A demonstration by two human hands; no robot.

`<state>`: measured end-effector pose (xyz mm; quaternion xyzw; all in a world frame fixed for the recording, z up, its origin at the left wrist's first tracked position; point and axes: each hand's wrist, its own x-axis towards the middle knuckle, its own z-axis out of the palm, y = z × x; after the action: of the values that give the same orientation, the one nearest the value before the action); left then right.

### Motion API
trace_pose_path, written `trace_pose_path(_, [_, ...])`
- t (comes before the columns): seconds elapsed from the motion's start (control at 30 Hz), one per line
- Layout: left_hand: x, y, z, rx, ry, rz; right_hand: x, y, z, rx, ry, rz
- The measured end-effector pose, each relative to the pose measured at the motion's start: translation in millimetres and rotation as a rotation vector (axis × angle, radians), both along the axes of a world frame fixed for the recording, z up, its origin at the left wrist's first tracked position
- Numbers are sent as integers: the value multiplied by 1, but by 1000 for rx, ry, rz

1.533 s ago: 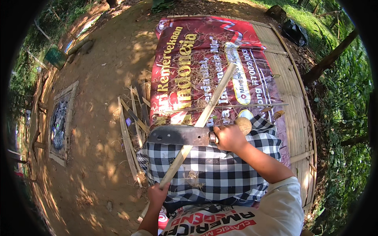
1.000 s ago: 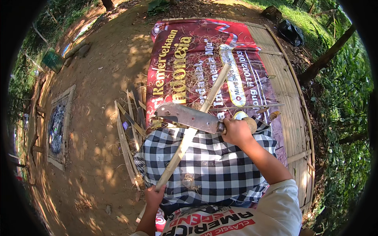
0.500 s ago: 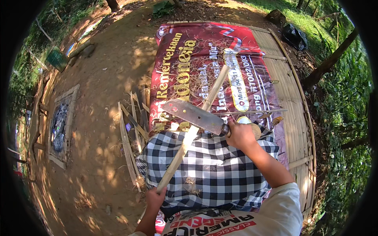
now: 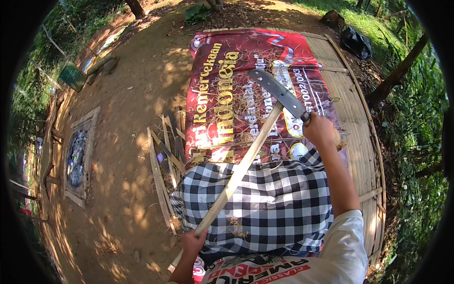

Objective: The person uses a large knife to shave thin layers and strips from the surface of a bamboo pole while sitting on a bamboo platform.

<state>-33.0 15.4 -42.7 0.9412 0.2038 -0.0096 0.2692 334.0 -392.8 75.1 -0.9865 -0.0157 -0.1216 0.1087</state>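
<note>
A broad-bladed machete (image 4: 279,93) is gripped by its dark handle in my right hand (image 4: 319,128), whose fingers wrap round it. The blade slants up to the left across the far end of a pale wooden strip (image 4: 241,173). My left hand (image 4: 193,241) is closed round the near end of that strip, low at the left of my lap. The strip runs diagonally away over a black-and-white checkered cloth (image 4: 265,203) that covers my lap. Thin curled shavings (image 4: 239,228) lie on the cloth.
A red printed banner (image 4: 208,99) strewn with shavings covers much of the bamboo platform (image 4: 352,123). Several loose wooden strips (image 4: 161,177) lean at its left edge. On the dirt ground at left sits a framed ash pit (image 4: 78,154). A black plastic bag (image 4: 357,42) lies at far right.
My right hand has moved the machete away from me and to the right along the strip, from its middle to its far end. My left hand keeps its hold.
</note>
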Motion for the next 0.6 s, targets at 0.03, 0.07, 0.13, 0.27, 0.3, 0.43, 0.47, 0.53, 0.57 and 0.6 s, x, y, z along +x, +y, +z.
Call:
trace_pose_path(0.03, [-3,3,-5,-40,6,9,-7,0,-1,45,-13,-9])
trace_pose_path(0.07, [-6,5,-7,-75,19,18,-13,8,-8,44,-7,28])
trace_pose_path(0.13, [-9,5,-11,-91,7,42,-35,31,-9,93,112,177])
trace_pose_path(0.27, [-10,3,-14,-97,-18,61,-83,78,-46,-22,124,535])
trace_pose_path(0.3, [-9,2,-12,-87,-25,68,-90,83,-53,-31,114,615])
trace_pose_path(0.43, [-8,-3,5,-92,-10,103,-78,87,-50,-49,16,753])
trace_pose_path(0.47, [-9,-2,0,-87,-5,100,-69,80,-46,-53,-13,754])
trace_pose_path(0.53, [-7,-2,-2,-75,-3,92,-40,53,-47,-97,-125,712])
trace_pose_path(0.57, [-5,-3,0,-66,-7,94,-30,40,-48,-153,-123,696])
trace_pose_path(0.6, [-3,-4,1,-58,-10,96,-23,28,-48,-210,-120,679])
